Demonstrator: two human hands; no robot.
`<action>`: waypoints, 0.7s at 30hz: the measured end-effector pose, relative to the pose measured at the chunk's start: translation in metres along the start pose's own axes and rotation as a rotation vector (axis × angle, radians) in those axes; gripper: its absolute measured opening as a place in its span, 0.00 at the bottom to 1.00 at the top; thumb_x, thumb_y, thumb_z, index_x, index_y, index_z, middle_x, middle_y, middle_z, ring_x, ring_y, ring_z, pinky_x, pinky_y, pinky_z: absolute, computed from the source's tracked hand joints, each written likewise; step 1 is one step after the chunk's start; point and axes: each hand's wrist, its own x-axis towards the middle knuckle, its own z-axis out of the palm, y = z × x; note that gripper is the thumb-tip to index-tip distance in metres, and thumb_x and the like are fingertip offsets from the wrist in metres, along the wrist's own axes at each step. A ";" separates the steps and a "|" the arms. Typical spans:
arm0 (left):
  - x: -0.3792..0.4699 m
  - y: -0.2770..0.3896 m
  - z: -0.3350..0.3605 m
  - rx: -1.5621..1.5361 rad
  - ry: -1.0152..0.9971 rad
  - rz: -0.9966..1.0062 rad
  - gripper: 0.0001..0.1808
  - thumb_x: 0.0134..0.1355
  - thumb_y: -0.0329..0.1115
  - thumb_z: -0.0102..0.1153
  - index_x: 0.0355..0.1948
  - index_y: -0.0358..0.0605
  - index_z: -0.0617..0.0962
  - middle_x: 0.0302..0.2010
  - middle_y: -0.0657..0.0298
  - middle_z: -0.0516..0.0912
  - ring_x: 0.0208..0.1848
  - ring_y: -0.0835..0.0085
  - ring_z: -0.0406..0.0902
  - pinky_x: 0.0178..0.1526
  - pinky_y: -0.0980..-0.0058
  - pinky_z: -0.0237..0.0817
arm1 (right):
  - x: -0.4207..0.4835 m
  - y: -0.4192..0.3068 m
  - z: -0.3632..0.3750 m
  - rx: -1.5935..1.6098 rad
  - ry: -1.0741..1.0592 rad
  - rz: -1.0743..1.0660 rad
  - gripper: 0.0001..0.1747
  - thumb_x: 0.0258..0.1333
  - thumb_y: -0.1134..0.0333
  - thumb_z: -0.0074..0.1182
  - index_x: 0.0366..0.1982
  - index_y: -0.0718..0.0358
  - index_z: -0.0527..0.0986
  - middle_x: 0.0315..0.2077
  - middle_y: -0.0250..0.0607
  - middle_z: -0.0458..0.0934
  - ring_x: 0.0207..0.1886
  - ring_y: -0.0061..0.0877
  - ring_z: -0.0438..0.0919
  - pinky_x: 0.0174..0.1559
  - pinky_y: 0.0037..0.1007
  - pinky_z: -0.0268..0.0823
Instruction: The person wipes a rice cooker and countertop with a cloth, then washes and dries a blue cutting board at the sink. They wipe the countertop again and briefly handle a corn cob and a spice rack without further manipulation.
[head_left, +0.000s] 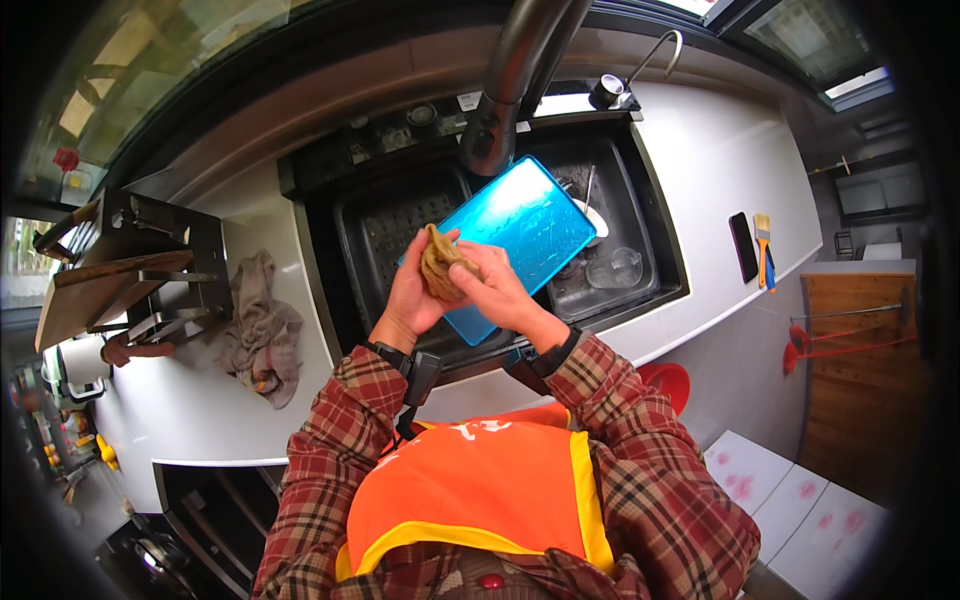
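Observation:
A crumpled tan cloth (442, 264) is held between both hands over the sink. My left hand (414, 300) cups it from the left, fingers pointing up. My right hand (499, 289) grips it from the right, its thumb pressed on the cloth. Beneath and beyond the hands, a wet blue rectangular plastic board or tray (525, 225) lies tilted across the divider of the black double sink (667, 225). Its lower left part is partly hidden by my hands. A dark pull-down faucet (491, 127) hangs just above its far edge.
In the right basin are a clear glass cup (616, 268) and a white bowl (595, 221), partly covered. A grey rag (262, 330) and a knife and board rack (142, 262) stand left on the counter. At right lie a phone (742, 247) and a brush (763, 240).

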 end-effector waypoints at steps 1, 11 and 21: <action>0.000 0.003 0.002 -0.004 0.085 0.029 0.29 0.64 0.62 0.40 0.54 0.53 0.73 0.49 0.59 0.77 0.49 0.60 0.76 0.46 0.56 0.69 | 0.004 0.000 -0.003 -0.408 -0.006 -0.138 0.23 0.61 0.57 0.49 0.56 0.55 0.70 0.52 0.42 0.71 0.53 0.40 0.70 0.55 0.46 0.63; 0.004 0.002 -0.062 0.086 0.291 0.023 0.15 0.56 0.41 0.48 0.39 0.41 0.73 0.35 0.55 0.78 0.39 0.58 0.79 0.43 0.58 0.72 | 0.131 0.090 -0.093 -0.938 0.217 0.008 0.32 0.54 0.70 0.46 0.63 0.54 0.59 0.63 0.34 0.59 0.62 0.45 0.58 0.54 0.44 0.58; 0.033 -0.017 -0.117 0.389 0.494 -0.155 0.12 0.66 0.40 0.47 0.39 0.40 0.73 0.34 0.57 0.80 0.36 0.61 0.81 0.37 0.58 0.75 | 0.114 0.123 -0.111 -0.779 0.285 -0.079 0.27 0.56 0.64 0.50 0.59 0.55 0.64 0.57 0.42 0.68 0.56 0.47 0.66 0.57 0.41 0.62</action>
